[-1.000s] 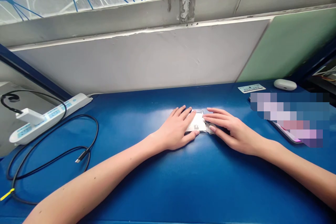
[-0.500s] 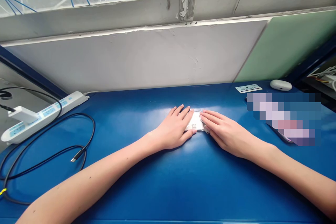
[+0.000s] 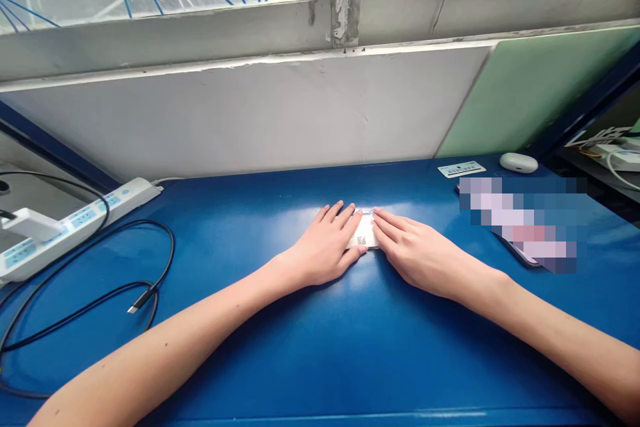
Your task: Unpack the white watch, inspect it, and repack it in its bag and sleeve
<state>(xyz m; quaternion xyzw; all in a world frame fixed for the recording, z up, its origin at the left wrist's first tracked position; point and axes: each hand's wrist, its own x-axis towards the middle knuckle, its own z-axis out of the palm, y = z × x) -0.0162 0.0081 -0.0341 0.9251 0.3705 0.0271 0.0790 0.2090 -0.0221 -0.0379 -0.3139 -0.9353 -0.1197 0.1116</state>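
Note:
Both my hands lie flat on a blue table (image 3: pixel 310 347), fingers stretched out and pressing on a small white card in a clear sleeve (image 3: pixel 364 237). My left hand (image 3: pixel 325 247) covers the card's left part, thumb along its near edge. My right hand (image 3: pixel 410 250) covers its right part, fingertips nearly meeting those of the left. Only a narrow strip of the card, with a small dark printed mark, shows between them.
A white power strip (image 3: pixel 75 223) with a plugged adapter lies at the left, with a black cable (image 3: pixel 100 300) looped beside it. At the back right are a white label (image 3: pixel 461 169), a white earbud case (image 3: pixel 519 162) and a blurred-out phone (image 3: pixel 520 247). A white board stands behind.
My right hand has slid left over the card until its fingers nearly meet the left hand's. Less of the card shows now. The view has shifted slightly.

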